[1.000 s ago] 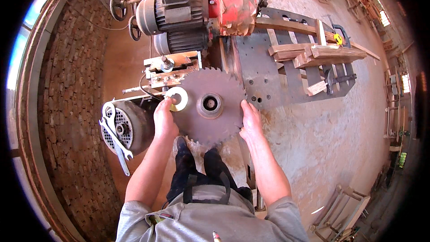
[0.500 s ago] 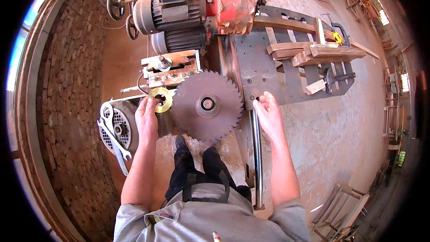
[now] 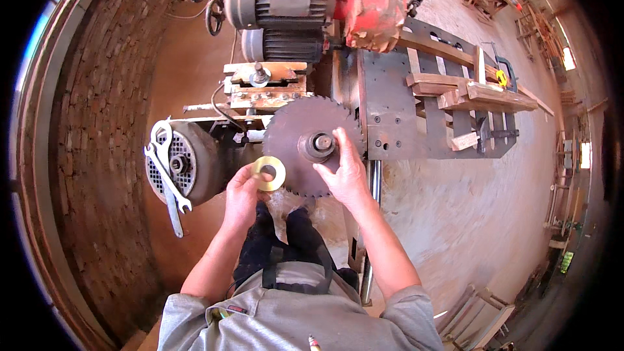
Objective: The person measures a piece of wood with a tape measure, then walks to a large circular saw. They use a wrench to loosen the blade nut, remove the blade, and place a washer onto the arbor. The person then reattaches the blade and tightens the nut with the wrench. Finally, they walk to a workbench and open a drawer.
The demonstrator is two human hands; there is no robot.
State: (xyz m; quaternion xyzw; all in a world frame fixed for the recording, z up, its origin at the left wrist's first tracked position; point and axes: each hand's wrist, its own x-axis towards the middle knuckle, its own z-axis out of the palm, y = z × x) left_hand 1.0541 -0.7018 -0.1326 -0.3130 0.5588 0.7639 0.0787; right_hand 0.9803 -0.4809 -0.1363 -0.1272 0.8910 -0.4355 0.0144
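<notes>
A toothed circular saw blade [image 3: 296,127] sits on the machine's spindle [image 3: 323,142], which passes through a round collar [image 3: 314,149] at the blade's centre. My left hand [image 3: 242,198] pinches a flat yellow metal ring [image 3: 277,172] by its left edge, just in front of the blade's lower left rim. Over the blade's right half, my right hand [image 3: 346,175] has thumb and forefinger spread on either side of the collar. Whether those fingertips touch the collar is hard to tell.
Two wrenches [image 3: 170,175] lie on a round motor [image 3: 205,149] at left. Behind the blade are more motors [image 3: 289,0] and a red guard [image 3: 374,10]. Clamps and wooden pieces [image 3: 494,96] rest on the slotted metal table [image 3: 390,117] at right.
My right hand has moved left from the metal table's edge to the blade's collar. My left hand has brought the yellow ring lower and to the right. The whole view has shifted slightly.
</notes>
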